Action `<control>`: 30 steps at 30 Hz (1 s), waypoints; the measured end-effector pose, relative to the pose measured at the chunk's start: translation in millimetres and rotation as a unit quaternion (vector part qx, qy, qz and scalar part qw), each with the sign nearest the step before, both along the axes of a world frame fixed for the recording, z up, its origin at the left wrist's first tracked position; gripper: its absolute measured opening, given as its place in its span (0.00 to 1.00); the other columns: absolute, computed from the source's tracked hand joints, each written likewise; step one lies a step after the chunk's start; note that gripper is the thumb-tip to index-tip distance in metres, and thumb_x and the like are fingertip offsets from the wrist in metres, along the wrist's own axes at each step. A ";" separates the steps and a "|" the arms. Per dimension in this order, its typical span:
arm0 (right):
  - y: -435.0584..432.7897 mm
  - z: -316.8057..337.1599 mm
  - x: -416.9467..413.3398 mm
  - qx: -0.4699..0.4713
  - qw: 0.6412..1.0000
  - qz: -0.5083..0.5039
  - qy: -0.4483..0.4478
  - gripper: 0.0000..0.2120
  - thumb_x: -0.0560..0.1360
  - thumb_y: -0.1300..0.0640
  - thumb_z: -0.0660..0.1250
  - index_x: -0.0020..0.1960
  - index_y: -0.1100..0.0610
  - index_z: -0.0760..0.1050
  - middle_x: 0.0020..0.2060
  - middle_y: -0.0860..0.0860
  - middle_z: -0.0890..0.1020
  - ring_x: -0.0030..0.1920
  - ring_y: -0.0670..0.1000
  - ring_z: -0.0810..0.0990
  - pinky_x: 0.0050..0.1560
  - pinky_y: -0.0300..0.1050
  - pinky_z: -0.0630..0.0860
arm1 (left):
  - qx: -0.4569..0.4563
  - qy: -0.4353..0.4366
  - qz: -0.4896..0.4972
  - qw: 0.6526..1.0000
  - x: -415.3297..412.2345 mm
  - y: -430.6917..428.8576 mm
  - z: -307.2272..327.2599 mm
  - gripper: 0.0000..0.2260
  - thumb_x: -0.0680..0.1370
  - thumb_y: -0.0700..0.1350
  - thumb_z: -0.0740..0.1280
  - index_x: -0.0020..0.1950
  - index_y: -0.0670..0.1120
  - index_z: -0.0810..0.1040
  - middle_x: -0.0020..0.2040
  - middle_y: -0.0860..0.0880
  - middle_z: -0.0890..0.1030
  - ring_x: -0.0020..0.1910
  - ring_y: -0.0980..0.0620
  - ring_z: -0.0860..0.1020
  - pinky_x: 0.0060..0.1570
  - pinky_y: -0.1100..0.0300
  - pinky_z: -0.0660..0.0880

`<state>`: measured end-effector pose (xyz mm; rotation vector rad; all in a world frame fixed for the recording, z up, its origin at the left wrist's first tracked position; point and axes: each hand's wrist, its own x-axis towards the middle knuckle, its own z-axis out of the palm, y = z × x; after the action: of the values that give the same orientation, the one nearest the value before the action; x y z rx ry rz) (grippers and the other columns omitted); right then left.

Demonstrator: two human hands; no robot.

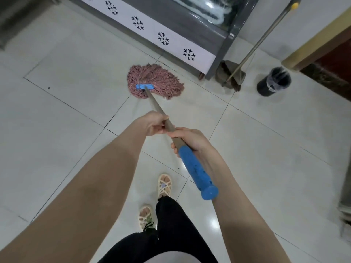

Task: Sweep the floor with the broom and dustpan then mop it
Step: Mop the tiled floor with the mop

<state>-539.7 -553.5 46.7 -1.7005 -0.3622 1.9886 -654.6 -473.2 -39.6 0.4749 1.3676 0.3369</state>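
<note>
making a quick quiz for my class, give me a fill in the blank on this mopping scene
1. The left hand and right hand both grip the ____ handle.
2. Its stringy head rests on the tiled floor and is ____.
3. The grip at the handle's near end is ____.
4. The broom and dustpan lean by the cabinet, left of the ____ bin.

Missing words: mop; pink; blue; black
</note>
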 end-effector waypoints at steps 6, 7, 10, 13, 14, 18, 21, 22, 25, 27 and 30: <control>-67.1 -3.7 -62.2 0.006 0.998 0.050 0.042 0.14 0.73 0.69 0.68 0.58 0.67 0.74 0.30 0.56 0.71 0.18 0.48 0.71 0.20 0.34 0.69 | -0.006 0.032 0.055 0.998 -75.3 -81.1 3.6 0.09 0.82 0.38 0.57 0.60 0.34 0.68 0.44 0.39 0.76 0.39 0.47 0.78 0.31 0.58 0.78; -77.6 -5.6 -70.3 0.006 0.997 0.059 0.043 0.15 0.73 0.69 0.68 0.59 0.68 0.74 0.31 0.56 0.71 0.19 0.48 0.72 0.20 0.34 0.69 | -0.006 0.039 0.060 0.997 -85.5 -94.0 2.9 0.09 0.82 0.38 0.56 0.59 0.33 0.68 0.44 0.38 0.77 0.39 0.47 0.78 0.36 0.55 0.78; -100.4 -8.9 -80.7 0.003 0.994 0.105 0.039 0.12 0.72 0.66 0.70 0.55 0.65 0.76 0.30 0.56 0.72 0.19 0.47 0.72 0.19 0.34 0.68 | -0.012 0.055 0.092 0.994 -101.6 -126.9 3.0 0.07 0.83 0.37 0.56 0.50 0.34 0.69 0.45 0.38 0.76 0.39 0.47 0.77 0.49 0.51 0.76; -113.2 -8.8 -69.6 0.000 0.984 0.177 0.007 0.11 0.73 0.59 0.71 0.53 0.59 0.74 0.29 0.54 0.73 0.19 0.45 0.71 0.18 0.33 0.66 | -0.007 0.064 0.110 0.992 -94.4 -147.1 -0.3 0.09 0.83 0.37 0.56 0.43 0.37 0.68 0.40 0.41 0.74 0.37 0.48 0.76 0.46 0.54 0.78; -117.3 -9.5 -62.9 -0.007 0.982 0.186 -0.005 0.12 0.73 0.58 0.71 0.55 0.59 0.75 0.29 0.54 0.74 0.18 0.44 0.71 0.18 0.33 0.66 | -0.009 0.059 0.112 0.992 -88.5 -151.7 -0.6 0.09 0.83 0.37 0.56 0.43 0.37 0.67 0.40 0.42 0.74 0.38 0.47 0.76 0.42 0.55 0.79; -142.5 -10.5 -32.4 -0.012 0.986 0.166 -0.029 0.21 0.74 0.56 0.70 0.64 0.64 0.74 0.28 0.52 0.75 0.20 0.44 0.71 0.19 0.34 0.68 | -0.007 0.033 0.104 0.994 -58.9 -169.8 -7.8 0.07 0.82 0.36 0.58 0.58 0.34 0.68 0.49 0.38 0.76 0.41 0.45 0.79 0.37 0.52 0.77; -156.0 -12.9 -9.5 -0.013 0.990 0.134 -0.041 0.21 0.73 0.56 0.71 0.63 0.63 0.75 0.28 0.52 0.76 0.20 0.45 0.71 0.19 0.34 0.68 | 0.002 0.016 0.115 0.993 -34.1 -177.9 -10.2 0.12 0.81 0.35 0.59 0.63 0.32 0.66 0.53 0.35 0.75 0.41 0.43 0.79 0.32 0.52 0.77; -159.9 -11.9 -2.1 -0.017 0.991 0.127 -0.043 0.21 0.73 0.56 0.71 0.63 0.63 0.75 0.28 0.52 0.76 0.20 0.45 0.71 0.19 0.34 0.68 | 0.004 0.008 0.114 0.993 -25.4 -179.9 -10.5 0.12 0.81 0.35 0.59 0.63 0.32 0.66 0.53 0.35 0.75 0.41 0.43 0.79 0.33 0.51 0.77; -170.4 -7.4 28.2 -0.034 0.994 0.098 -0.044 0.18 0.73 0.56 0.71 0.60 0.61 0.77 0.27 0.52 0.75 0.21 0.45 0.71 0.20 0.33 0.68 | 0.008 -0.004 0.107 0.994 8.7 -185.1 -8.4 0.06 0.81 0.35 0.59 0.55 0.33 0.68 0.52 0.36 0.74 0.45 0.41 0.78 0.39 0.50 0.77; -177.6 -1.0 55.5 -0.039 0.995 0.083 -0.051 0.13 0.73 0.56 0.70 0.57 0.58 0.78 0.28 0.53 0.75 0.20 0.45 0.71 0.20 0.33 0.68 | 0.005 -0.011 0.094 0.996 40.8 -190.1 -3.6 0.04 0.81 0.35 0.59 0.47 0.35 0.69 0.50 0.36 0.75 0.47 0.40 0.78 0.38 0.51 0.78; -191.2 6.3 87.0 -0.041 0.995 0.062 -0.068 0.06 0.74 0.57 0.69 0.52 0.55 0.78 0.28 0.53 0.74 0.19 0.45 0.70 0.20 0.33 0.67 | 0.008 -0.031 0.068 0.997 81.5 -200.3 -0.3 0.04 0.81 0.36 0.60 0.47 0.36 0.70 0.50 0.36 0.75 0.48 0.40 0.79 0.33 0.53 0.79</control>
<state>-452.7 -744.7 53.0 -1.9130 -0.4487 2.0046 -573.1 -673.5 -39.9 0.3835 1.3413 0.4704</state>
